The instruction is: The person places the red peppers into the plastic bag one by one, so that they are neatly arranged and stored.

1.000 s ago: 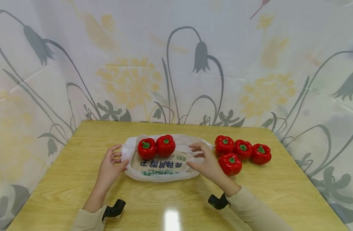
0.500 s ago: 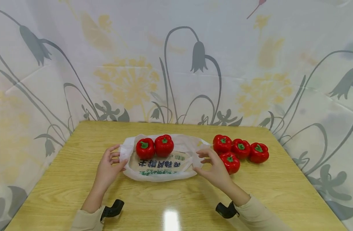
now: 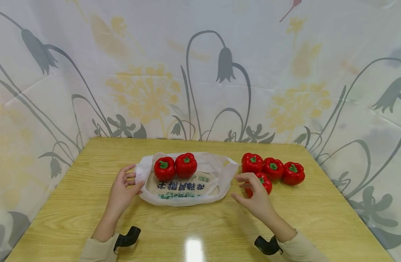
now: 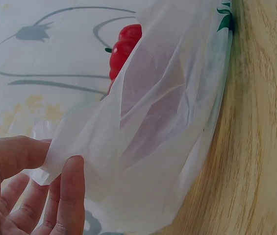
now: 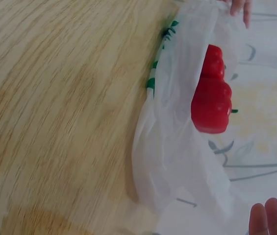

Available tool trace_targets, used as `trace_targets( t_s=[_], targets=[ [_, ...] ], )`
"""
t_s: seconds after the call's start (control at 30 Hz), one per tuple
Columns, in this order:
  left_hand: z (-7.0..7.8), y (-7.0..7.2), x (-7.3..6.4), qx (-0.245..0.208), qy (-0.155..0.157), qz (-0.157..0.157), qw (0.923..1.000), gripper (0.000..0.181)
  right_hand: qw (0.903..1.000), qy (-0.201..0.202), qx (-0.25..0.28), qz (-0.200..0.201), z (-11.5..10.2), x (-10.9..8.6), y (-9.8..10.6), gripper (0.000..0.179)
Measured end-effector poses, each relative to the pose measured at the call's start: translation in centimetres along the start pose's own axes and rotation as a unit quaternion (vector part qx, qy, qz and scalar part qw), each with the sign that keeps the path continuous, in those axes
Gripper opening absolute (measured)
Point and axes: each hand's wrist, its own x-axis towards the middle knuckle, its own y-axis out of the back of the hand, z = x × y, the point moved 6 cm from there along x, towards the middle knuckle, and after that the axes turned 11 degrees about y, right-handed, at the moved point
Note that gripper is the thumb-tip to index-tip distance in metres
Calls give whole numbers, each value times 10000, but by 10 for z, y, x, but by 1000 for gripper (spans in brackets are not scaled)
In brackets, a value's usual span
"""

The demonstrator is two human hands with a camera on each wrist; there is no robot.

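A white plastic bag (image 3: 193,201) with dark printing lies spread on the table, its mouth facing up. Two red bell peppers (image 3: 186,166) with green stems sit in it, side by side toward its far left. My left hand (image 3: 123,185) pinches the bag's left edge; the left wrist view shows the thin plastic (image 4: 104,161) between thumb and fingers. My right hand (image 3: 257,198) is off the bag's right edge, fingers apart and holding nothing. It partly covers the nearest red bell pepper (image 3: 265,183) of the group on the right.
Several more red bell peppers (image 3: 293,173) stand grouped on the wooden table (image 3: 174,233) right of the bag. A flower-printed cloth (image 3: 200,72) hangs behind and along the sides. Each wrist carries a black camera mount (image 3: 129,236).
My right hand has let go of the bag's right edge and moved right, toward the grouped peppers. The left hand stays on the bag.
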Motion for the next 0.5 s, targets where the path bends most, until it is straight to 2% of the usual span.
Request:
trace_targets(
  t_s=[0.17,0.5],
  targets=[
    [-1,0,0,-22,-23,5,10000,63,9998,-130,-82,116,3,-4,11,51],
    [-1,1,0,-40,-52,-11,10000,63,9970,-427,-616,204,-18,0,31,45]
  ],
)
